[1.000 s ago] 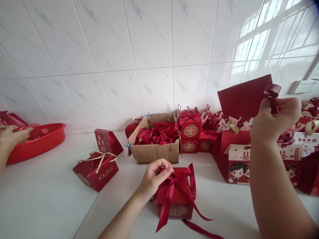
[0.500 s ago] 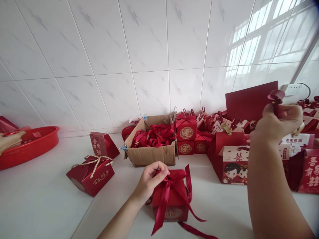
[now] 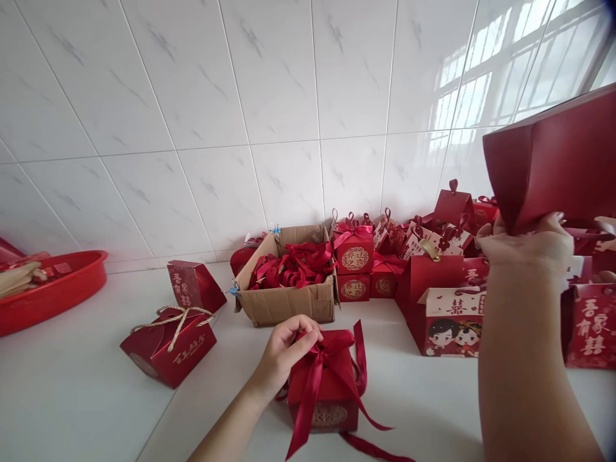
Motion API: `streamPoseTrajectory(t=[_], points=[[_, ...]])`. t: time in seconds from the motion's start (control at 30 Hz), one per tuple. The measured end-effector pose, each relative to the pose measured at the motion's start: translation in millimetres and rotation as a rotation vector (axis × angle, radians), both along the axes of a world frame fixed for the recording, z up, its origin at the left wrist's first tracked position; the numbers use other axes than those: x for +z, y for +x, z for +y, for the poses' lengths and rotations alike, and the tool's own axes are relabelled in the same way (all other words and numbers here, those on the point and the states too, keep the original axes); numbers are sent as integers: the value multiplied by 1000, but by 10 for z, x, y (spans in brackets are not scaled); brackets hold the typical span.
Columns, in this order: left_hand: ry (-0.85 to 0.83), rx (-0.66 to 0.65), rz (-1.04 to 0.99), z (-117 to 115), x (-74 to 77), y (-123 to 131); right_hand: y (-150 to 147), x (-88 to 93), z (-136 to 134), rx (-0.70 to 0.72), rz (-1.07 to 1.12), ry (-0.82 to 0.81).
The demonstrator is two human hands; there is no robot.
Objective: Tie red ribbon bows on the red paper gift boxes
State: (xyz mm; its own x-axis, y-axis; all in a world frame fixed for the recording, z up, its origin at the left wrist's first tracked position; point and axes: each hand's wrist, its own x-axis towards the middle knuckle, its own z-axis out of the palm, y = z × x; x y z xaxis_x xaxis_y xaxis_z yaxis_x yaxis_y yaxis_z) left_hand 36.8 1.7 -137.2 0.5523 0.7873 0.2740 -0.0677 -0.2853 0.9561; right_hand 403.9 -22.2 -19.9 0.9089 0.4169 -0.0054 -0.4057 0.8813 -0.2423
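Note:
My left hand (image 3: 287, 351) rests on top of a small red gift box (image 3: 332, 420) on the white counter. Its fingers are curled against the knot of a shiny red ribbon bow (image 3: 314, 378), whose loose tails hang down the front. Raised at the right, my right hand (image 3: 527, 239) grips a larger dark red box (image 3: 563, 160) from below, around its lower corner. That box is tilted and cut off by the frame's edge. Part of the right hand's fingers is hidden by it.
Behind the gift box stands a cardboard carton (image 3: 289, 305) filled with red ribbons. A rope-handled red box (image 3: 176, 353) sits at left, near a red basin (image 3: 58, 301). Several decorated boxes (image 3: 452, 327) crowd the back right, against the tiled wall (image 3: 283, 96).
My right hand has turned from pinching a ribbon loop to gripping the dark red box from underneath. The left hand stays on the bow. A hand at the basin no longer shows clearly.

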Motion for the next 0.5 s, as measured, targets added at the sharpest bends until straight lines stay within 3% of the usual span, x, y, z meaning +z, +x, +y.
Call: streamPoseTrajectory(t=[0.17,0.37,0.5], points=[[-2,-10,-3,2,-2,-7,14,10,-3,-136,-20,195],[-12,-8,-1,-7,19,5,-15,6,19,-65,-2,3],[-6,-17,-7,-9,19,6,-94,-12,68,18,-152,-16]])
